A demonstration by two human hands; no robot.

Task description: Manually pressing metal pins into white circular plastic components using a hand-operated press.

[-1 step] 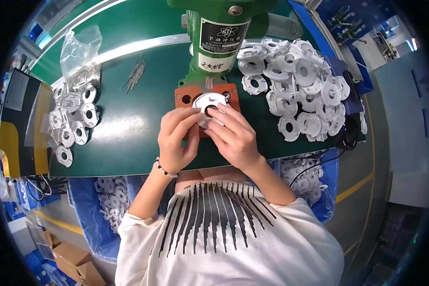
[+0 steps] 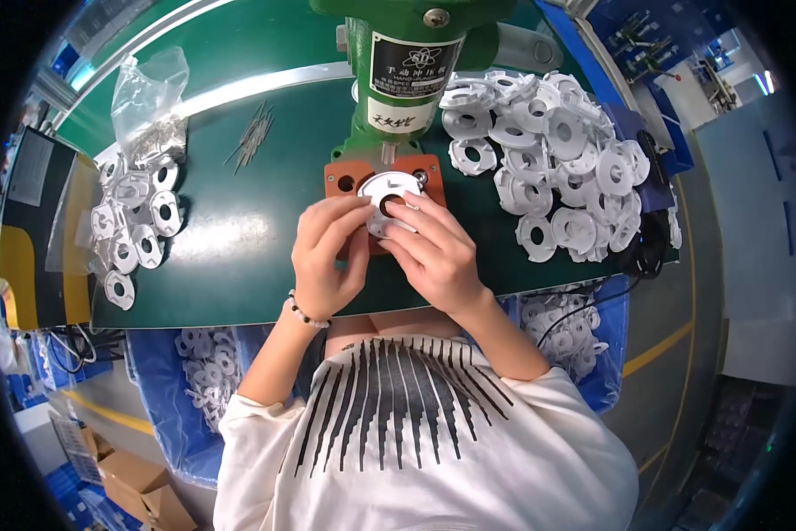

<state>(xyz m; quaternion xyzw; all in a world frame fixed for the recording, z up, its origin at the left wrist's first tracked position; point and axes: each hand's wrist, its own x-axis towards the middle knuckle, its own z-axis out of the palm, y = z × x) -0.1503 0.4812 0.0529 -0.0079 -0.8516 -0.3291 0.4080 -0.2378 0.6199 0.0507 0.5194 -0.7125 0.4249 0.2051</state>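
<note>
A white ring-shaped plastic part (image 2: 382, 185) with a round centre hole lies over the orange-red fixture block (image 2: 428, 165), under the ram of a green hand press (image 2: 362, 115). My left hand (image 2: 329, 252) pinches the part's left edge between fingers and thumb. From the other side, my right hand (image 2: 439, 251) grips its right and near edge, fingertips close to the hole. The part's near portion is partly hidden by my fingers. Whether a thin pin sits in either hand cannot be made out.
White ring parts (image 2: 564, 134) are heaped at right; a smaller group (image 2: 166, 212) lies at left by a clear plastic bag (image 2: 150, 93). Thin metal pins (image 2: 253, 137) lie on the green table (image 2: 230, 257). Blue-lined bins (image 2: 163, 398) with more parts stand below the front edge.
</note>
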